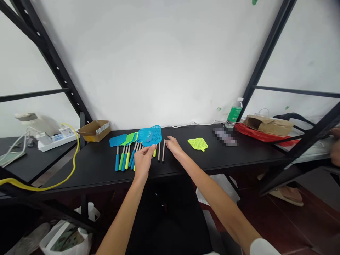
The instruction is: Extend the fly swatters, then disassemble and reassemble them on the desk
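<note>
My left hand (143, 159) is closed in a pinch at the lower edge of a blue fly swatter head (150, 134), a flat perforated paddle; the fingers partly hide the grip. My right hand (174, 146) has its fingers apart, with the tips beside the upper end of a thin metal rod (163, 152). A second metal rod (159, 153) lies parallel to it on the left. Left of my hands, several fly swatters (123, 152) with blue, green and yellow handles lie in an overlapping row. A loose yellow-green swatter head (198, 143) rests to the right.
The black table (180, 168) runs along a white wall. An open cardboard box (95, 131) stands at left, near a yellow cable (75, 156) and a power strip (58, 140). At right are a green-labelled bottle (234, 113), a blurred item (225, 136) and a brown paper bag (268, 125).
</note>
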